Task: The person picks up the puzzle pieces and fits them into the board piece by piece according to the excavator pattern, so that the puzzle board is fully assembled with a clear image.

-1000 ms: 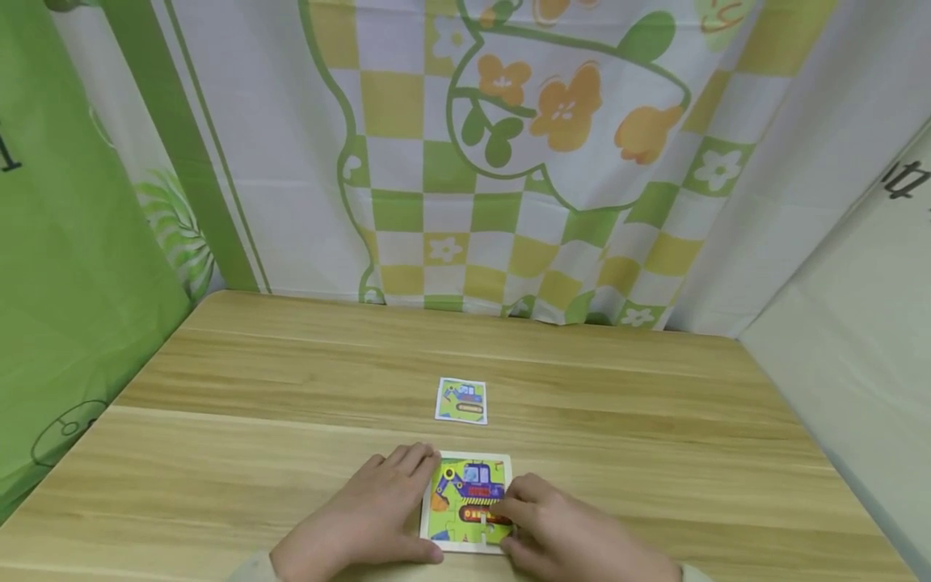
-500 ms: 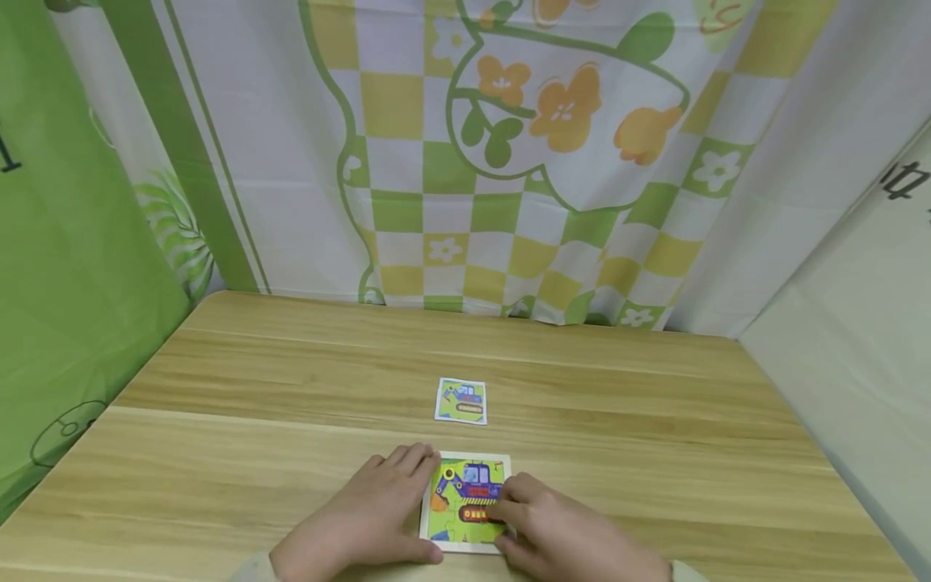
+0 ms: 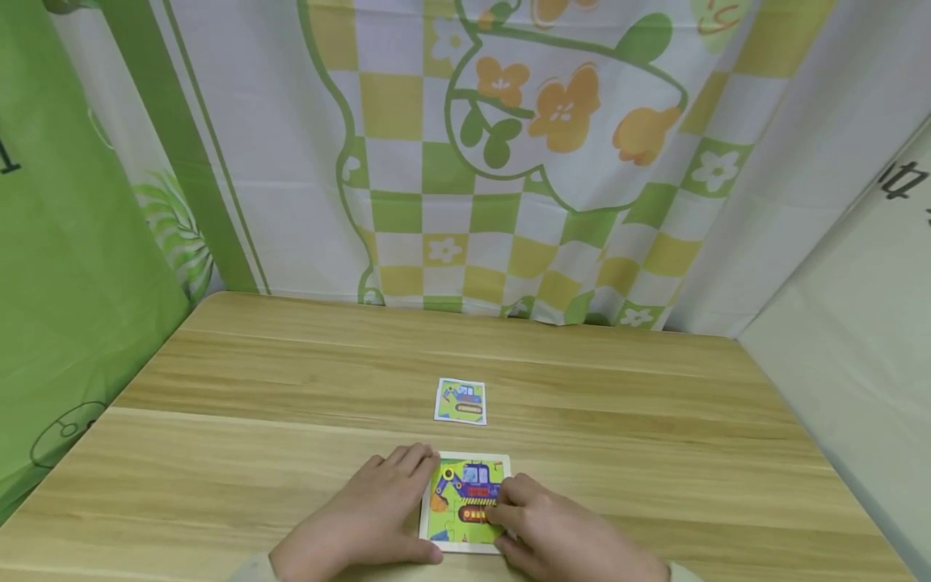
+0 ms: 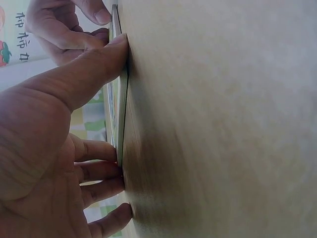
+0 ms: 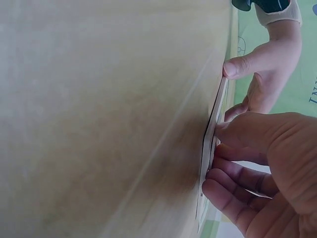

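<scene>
A square jigsaw puzzle [image 3: 469, 529] of a purple-blue digger on green, in a pale frame, lies on the table in the head view. My left hand [image 3: 364, 509] holds the frame at its left side, fingertips near the far corner and thumb at the near edge. In the left wrist view, the thumb and fingers of this left hand [image 4: 54, 129] touch the frame's edge [image 4: 122, 104]. My right hand [image 3: 553, 521] has curled fingers and thumb at the lower right puzzle piece, which they mostly cover. In the right wrist view, the right hand [image 5: 262, 163] meets the frame's edge [image 5: 214, 116].
A small card [image 3: 461, 402] with the same digger picture lies beyond the puzzle on the wooden table [image 3: 254, 380]. Behind the table hangs a checked, flowered curtain [image 3: 473, 178]. Green cloth [image 3: 65, 283] hangs at the left, a pale one [image 3: 858, 299] at the right.
A second ago a pale gap showed around the lower right piece; it has closed as my right hand moved slightly left with the piece. My left hand stayed in place.
</scene>
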### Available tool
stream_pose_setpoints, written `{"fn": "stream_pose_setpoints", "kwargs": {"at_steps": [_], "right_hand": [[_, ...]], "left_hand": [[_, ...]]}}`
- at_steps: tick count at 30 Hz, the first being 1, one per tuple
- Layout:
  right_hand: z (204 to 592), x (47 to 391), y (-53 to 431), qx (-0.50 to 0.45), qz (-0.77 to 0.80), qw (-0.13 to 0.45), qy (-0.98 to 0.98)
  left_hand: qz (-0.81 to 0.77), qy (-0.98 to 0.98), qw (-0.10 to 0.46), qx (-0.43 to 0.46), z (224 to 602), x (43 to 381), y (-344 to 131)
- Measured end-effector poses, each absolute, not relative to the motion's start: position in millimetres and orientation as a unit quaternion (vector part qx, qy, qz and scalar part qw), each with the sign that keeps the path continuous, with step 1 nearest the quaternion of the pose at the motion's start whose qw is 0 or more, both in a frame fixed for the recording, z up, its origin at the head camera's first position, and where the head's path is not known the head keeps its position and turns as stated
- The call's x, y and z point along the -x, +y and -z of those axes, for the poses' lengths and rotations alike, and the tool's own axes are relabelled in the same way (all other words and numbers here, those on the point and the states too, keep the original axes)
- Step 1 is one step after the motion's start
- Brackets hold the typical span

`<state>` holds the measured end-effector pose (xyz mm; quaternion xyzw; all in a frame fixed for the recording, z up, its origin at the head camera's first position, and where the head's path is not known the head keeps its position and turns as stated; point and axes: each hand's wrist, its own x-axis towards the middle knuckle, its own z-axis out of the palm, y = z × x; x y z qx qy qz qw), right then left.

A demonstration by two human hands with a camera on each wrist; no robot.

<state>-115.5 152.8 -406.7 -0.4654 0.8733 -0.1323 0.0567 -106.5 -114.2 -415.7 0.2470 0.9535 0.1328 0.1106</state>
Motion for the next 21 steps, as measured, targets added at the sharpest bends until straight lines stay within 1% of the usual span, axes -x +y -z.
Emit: {"fn": "stream_pose_setpoints", "kwargs": {"at_steps": [12,16,21], "right_hand": [[407.0,114.5,152.3,0.459,0.14,0.058,0.876],[409.2,113.7,153.9,0.472,0.136,0.039,0.87],[413.5,112.4,154.6,0.491,0.12,-0.014,0.863]], "left_hand": [[-0.138,0.953,0.107,-0.248,415.8,105.0,-113.5],[-0.139,0.953,0.111,-0.247,415.9,105.7,-113.7],[-0.135,0.953,0.108,-0.247,415.5,105.6,-113.4]]}}
